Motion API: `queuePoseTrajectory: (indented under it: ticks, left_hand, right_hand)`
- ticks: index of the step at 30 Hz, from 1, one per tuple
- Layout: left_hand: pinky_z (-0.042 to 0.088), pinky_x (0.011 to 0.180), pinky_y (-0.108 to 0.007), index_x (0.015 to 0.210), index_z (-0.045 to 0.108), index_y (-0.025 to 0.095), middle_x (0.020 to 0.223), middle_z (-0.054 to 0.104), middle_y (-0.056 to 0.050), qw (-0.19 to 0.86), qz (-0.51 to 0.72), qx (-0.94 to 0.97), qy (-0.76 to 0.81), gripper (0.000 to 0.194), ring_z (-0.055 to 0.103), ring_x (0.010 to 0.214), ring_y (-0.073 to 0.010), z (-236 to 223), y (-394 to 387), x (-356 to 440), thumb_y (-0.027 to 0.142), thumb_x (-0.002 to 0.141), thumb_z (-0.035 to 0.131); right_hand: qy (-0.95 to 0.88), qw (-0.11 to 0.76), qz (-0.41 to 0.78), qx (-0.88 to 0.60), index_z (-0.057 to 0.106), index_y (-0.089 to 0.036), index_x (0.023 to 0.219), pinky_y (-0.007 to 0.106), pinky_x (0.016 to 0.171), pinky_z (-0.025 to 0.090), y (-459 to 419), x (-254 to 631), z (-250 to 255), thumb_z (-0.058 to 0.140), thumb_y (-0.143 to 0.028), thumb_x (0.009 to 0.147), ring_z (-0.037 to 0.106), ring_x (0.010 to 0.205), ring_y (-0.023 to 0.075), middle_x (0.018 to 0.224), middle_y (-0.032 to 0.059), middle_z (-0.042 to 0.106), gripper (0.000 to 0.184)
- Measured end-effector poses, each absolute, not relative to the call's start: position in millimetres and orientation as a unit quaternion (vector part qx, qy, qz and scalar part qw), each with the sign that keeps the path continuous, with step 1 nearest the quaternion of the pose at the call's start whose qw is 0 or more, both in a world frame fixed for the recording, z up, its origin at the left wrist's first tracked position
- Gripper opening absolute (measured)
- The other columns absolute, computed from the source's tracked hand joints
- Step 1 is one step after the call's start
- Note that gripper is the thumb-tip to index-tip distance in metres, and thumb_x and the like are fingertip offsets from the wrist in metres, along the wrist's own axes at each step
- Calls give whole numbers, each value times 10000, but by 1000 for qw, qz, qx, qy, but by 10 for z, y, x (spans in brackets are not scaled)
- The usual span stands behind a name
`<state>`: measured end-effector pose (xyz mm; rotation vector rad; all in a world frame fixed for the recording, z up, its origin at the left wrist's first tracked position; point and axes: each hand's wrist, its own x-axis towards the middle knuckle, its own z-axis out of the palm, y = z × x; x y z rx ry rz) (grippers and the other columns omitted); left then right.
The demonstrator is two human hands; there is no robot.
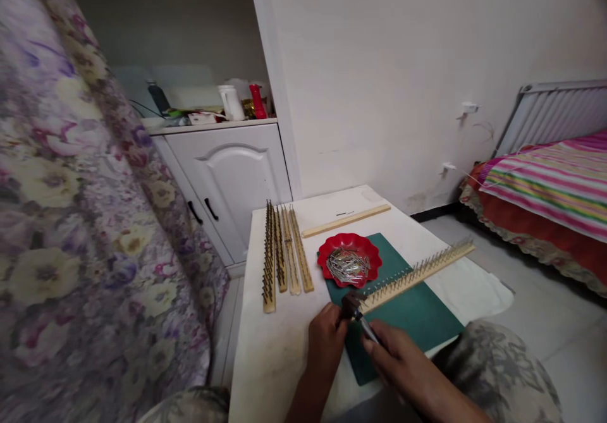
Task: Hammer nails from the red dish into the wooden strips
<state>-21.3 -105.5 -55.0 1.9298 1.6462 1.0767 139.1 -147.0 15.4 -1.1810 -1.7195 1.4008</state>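
Our R hand (398,353) grips the dark-headed hammer (364,323); our L hand (327,329), fingers curled, is at the nail-studded pale wooden strip's (417,275) near end, hold unclear.

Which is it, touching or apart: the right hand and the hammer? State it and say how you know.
Touching. The head view shows the right hand closed around the hammer, its shaft emerging from the grip.
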Motion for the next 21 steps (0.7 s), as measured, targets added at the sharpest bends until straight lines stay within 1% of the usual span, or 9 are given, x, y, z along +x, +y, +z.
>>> queuePoseTrajectory:
  ticks: [3,7,12,14,16,19,21]
  left_hand:
    - [329,578,-216,629,497,173,666,518,20,197,387,691,578,130,491,643,-114,-563,-1049,-216,120,743,466]
    - [329,581,-221,622,492,173,665,516,16,190,381,693,582,150,494,648,-119,-557,-1046,-220,171,771,475]
    - [348,593,-216,636,508,172,664,522,15,199,381,691,581,140,505,648,-117,-517,-1063,-221,105,742,445]
    - [363,615,-218,657,535,172,689,536,7,203,383,695,573,147,520,674,-121,-496,-1073,-217,105,748,442]
    - [380,632,-223,683,561,174,712,550,-4,207,389,695,568,142,534,696,-128,-478,-1083,-216,147,775,456]
    - [397,634,-228,693,576,173,728,565,-16,207,392,690,572,134,544,701,-136,-458,-1095,-225,212,789,492]
    - [403,625,-230,708,586,174,734,569,-18,204,388,690,575,120,547,696,-139,-446,-1104,-239,217,783,503]
  right_hand:
    - [-657,308,523,-447,425,-215,735,199,445,341,-1448,1386,142,411,-474,865,426,464,103,558,-82,399,291]
    - [-650,316,528,-446,427,-213,753,194,432,334,-1452,1381,149,399,-463,872,404,457,97,570,-84,379,278]
    - [-648,305,536,-448,420,-214,723,196,434,331,-1499,1391,134,402,-495,861,398,467,101,562,-82,375,314]
    - [-641,320,533,-450,451,-205,737,197,470,353,-1546,1437,124,410,-495,861,414,514,109,586,-71,390,317]
    - [-633,344,525,-453,483,-201,730,196,512,367,-1610,1505,87,445,-500,847,427,578,118,627,-55,409,323]
    - [-592,340,559,-471,489,-202,737,187,458,326,-1719,1617,-32,441,-561,827,362,509,103,576,-74,346,373]
    - [-561,344,569,-493,487,-206,727,180,430,311,-1781,1681,-127,454,-610,793,345,480,96,567,-79,328,411]
